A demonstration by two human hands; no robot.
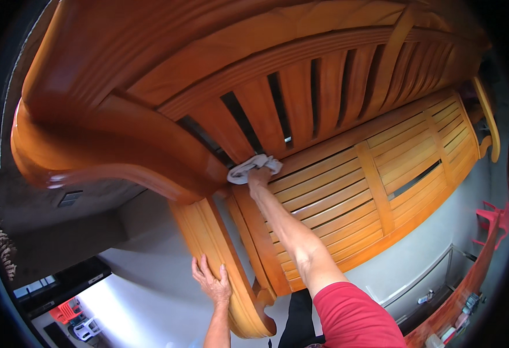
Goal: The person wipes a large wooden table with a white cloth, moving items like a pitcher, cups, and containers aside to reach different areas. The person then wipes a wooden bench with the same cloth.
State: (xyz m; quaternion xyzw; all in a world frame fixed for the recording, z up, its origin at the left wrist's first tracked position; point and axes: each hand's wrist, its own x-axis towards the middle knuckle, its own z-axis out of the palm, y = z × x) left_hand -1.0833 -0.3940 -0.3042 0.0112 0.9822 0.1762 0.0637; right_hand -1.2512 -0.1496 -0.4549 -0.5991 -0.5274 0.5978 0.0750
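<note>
A large wooden bench (376, 229) with a slatted seat and a tall slatted backrest (301, 98) fills the head view. My right hand (259, 176) presses a crumpled whitish cloth (243, 171) against the corner where the seat meets the backrest, at the bench's left end. The cloth hides part of the fingers. On the outer side of the near armrest (208, 232) rests my left hand (213, 283), its fingers spread and nothing in them.
At the far right stands a red plastic chair (491, 223). A wooden table edge (469, 284) with small items on it lies at the lower right. Through a doorway at lower left show an orange chair (65, 311) and a white chair (87, 329).
</note>
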